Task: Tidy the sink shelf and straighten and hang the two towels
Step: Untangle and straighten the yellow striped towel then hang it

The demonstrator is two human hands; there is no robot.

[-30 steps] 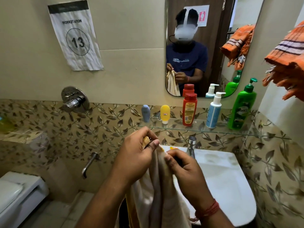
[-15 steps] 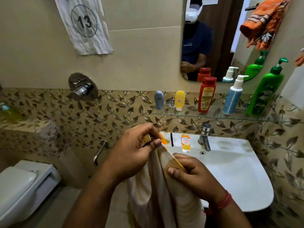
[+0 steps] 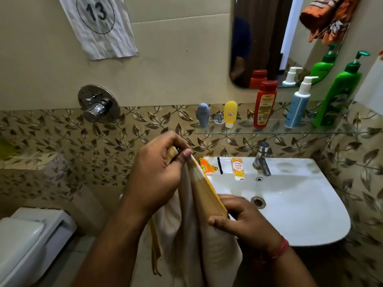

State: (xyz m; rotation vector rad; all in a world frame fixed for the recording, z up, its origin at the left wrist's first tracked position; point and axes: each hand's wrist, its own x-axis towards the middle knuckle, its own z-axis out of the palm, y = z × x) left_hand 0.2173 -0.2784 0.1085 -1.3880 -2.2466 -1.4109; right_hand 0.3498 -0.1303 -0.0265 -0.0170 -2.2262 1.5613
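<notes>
A cream towel with a yellow border (image 3: 194, 241) hangs in front of me, left of the sink. My left hand (image 3: 157, 172) grips its top corner. My right hand (image 3: 242, 220) pinches the yellow edge lower down, so that edge runs taut between both hands. An orange striped towel (image 3: 329, 19) shows only in the mirror at the top right, bunched up. On the glass shelf (image 3: 310, 131) stand a grey tube (image 3: 203, 114), a yellow tube (image 3: 230, 113), a red bottle (image 3: 265, 104), a blue pump bottle (image 3: 298, 104) and a green pump bottle (image 3: 339, 94).
The white sink (image 3: 300, 206) has a tap (image 3: 261, 158) and, on its back rim, an orange sachet (image 3: 207, 166), a black strip (image 3: 219, 165) and a small orange tube (image 3: 238, 168). A toilet (image 3: 27, 241) stands at the lower left. A chrome wall valve (image 3: 97, 106) projects from the tiles.
My right hand has slid down along the towel's yellow edge, away from my left hand. The view has tilted down, showing more of the sink.
</notes>
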